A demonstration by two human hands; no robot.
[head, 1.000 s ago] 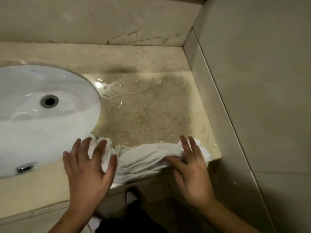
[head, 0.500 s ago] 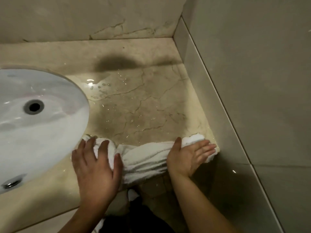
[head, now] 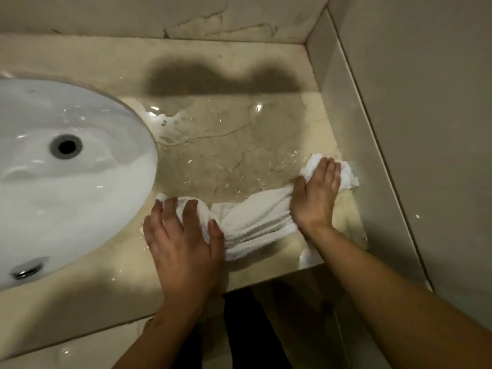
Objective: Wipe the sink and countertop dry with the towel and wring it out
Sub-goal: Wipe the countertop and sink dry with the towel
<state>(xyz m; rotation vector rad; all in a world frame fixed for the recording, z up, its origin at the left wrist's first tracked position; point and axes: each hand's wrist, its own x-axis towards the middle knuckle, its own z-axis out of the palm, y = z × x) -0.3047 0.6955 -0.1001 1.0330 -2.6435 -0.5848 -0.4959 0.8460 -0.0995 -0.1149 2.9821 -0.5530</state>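
A white towel (head: 253, 217) lies bunched in a band across the beige marble countertop (head: 226, 145), right of the white oval sink (head: 66, 182). My left hand (head: 183, 241) presses flat on the towel's left end, close to the sink's rim. My right hand (head: 316, 190) presses on the towel's right end, near the side wall. Water film and droplets glisten on the countertop beyond the towel. The stretch of counter behind the towel, toward the front edge, looks duller.
A tiled wall (head: 412, 129) rises close on the right and a marble backsplash (head: 159, 14) runs along the back. The sink has a drain hole (head: 66, 146) and an overflow slot (head: 26, 270). The counter's front edge (head: 266, 280) lies just below my hands.
Both hands have pushed the towel away from the front edge onto the wet counter. My right hand has moved farther back than the left, which slants the towel.
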